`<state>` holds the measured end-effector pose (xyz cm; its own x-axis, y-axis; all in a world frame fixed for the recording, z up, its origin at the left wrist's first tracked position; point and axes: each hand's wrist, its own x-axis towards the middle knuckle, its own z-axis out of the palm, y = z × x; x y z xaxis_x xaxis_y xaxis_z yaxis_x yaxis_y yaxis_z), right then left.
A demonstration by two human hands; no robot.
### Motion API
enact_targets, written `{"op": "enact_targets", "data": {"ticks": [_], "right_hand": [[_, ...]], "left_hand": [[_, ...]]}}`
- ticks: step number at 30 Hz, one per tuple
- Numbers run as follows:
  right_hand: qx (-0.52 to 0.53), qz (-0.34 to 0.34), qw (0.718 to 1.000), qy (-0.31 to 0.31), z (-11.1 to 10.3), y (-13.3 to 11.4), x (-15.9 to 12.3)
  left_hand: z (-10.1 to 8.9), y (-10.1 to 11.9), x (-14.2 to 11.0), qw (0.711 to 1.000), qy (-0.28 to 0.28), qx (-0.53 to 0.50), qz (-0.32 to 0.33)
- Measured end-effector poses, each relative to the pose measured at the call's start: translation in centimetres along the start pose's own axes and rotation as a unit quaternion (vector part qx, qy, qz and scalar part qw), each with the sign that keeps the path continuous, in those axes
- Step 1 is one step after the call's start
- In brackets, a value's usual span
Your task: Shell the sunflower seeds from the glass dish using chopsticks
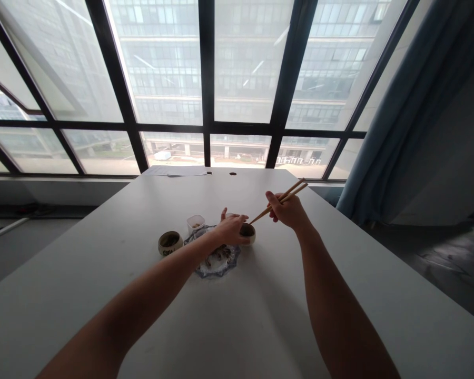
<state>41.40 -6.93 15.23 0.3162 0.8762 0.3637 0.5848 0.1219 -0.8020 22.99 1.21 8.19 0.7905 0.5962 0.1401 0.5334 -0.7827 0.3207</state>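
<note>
My right hand [287, 210] is closed around a pair of wooden chopsticks [264, 211]. Their tips slant down to the mouth of a small round ceramic bowl [249, 241]. My left hand [232, 229] grips that bowl from its left side, fingers over the far rim and thumb in front. Under my left forearm lies a clear, scalloped glass-like plate [212, 272] with several small dark pieces [221, 255] on it, partly hidden. What is inside the bowl is too dark to make out.
A matching ceramic bowl [170, 243] with dark markings stands left of the plate. Behind the plate is a small clear plastic tub [196, 223] with something light brown inside. Papers [177, 171] lie at the white table's [260, 310] far edge, before windows; a blue curtain [395, 116] hangs right.
</note>
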Motion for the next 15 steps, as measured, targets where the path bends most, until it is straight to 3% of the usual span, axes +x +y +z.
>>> {"op": "enact_targets", "data": {"ticks": [3, 6, 9, 12, 15], "right_hand": [[0.042, -0.015, 0.999, 0.014, 0.1, 0.0, 0.1], [0.089, -0.028, 0.995, -0.021, 1.1, -0.3, -0.1], [0.119, -0.04, 0.988, -0.087, 3.2, -0.4, -0.6], [0.112, -0.044, 0.979, -0.163, 5.7, -0.2, -1.1], [0.084, -0.056, 0.972, -0.211, 7.4, 0.3, -1.6]], "left_hand": [[-1.3, -0.7, -1.8, 0.999, 0.017, -0.011, 0.025], [-3.2, -2.6, -5.3, 0.994, 0.105, -0.022, 0.029], [-4.8, -6.0, -9.7, 0.98, 0.198, -0.016, -0.017], [-5.0, -9.8, -13.6, 0.96, 0.267, -0.031, -0.081], [-3.8, -12.7, -16.5, 0.945, 0.289, -0.086, -0.127]]}}
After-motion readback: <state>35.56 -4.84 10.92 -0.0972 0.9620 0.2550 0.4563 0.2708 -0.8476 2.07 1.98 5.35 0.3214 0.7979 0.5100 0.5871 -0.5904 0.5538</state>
